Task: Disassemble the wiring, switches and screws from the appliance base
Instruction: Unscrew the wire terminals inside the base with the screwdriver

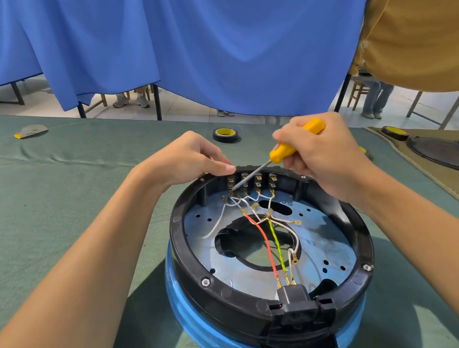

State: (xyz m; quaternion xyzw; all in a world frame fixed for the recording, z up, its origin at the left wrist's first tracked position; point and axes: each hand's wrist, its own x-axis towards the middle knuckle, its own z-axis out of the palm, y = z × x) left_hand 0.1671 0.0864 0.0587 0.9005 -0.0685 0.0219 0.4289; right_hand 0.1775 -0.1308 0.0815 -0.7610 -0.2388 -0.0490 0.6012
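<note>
Appliance base (188, 269), black rim over blue body, sits on green-clothed bench (50, 197). Left hand (188, 158) grips the far rim. Right hand (322, 155) holds a yellow-handled screwdriver (283, 152), tip at the leftmost of four switches (253, 184). Red wire (261, 239), green-yellow wire (277, 243) & white ones run to the near-side socket (292, 297). Tape roll (225, 135) lies beyond.

Inside the base (181, 256), wires (270, 227) crowd the middle from 12 to 6 o'clock; the plate (328, 236) lies bare at 3 and 8 o'clock.
</note>
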